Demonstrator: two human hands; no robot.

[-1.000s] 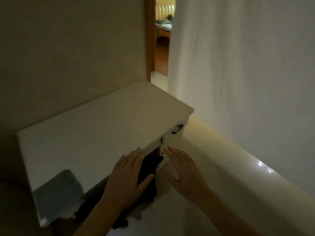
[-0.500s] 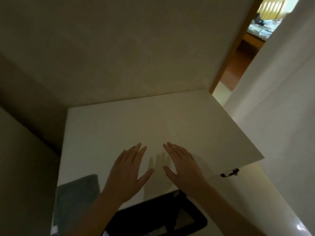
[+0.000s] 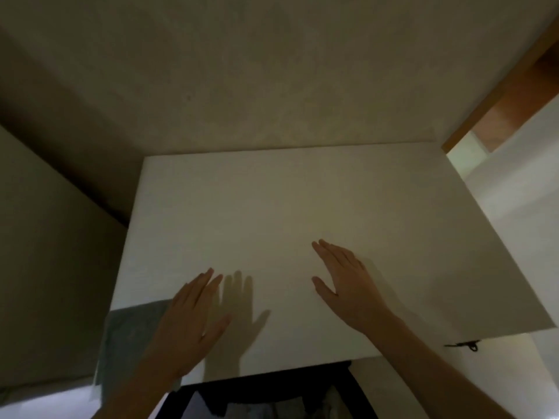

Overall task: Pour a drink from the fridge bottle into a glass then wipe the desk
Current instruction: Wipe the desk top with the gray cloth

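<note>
Fingers (image 3: pixel 208 279) on the left hand (image 3: pixel 187 325) are kept straight and close together, nothing gripped, same for the right hand (image 3: pixel 348 285), both held flat over the white desk top (image 3: pixel 272 207). A greyish cloth (image 3: pixel 130 337) (probably the wipe, lighting's pretty dim) is seen lying at the top's near left corner, just beside the left fingers and partly hidden by that wrist.

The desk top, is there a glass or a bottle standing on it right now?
No, the white desk top shows only a grey cloth at its near left corner, with the left hand and right hand spread open over it.
</note>
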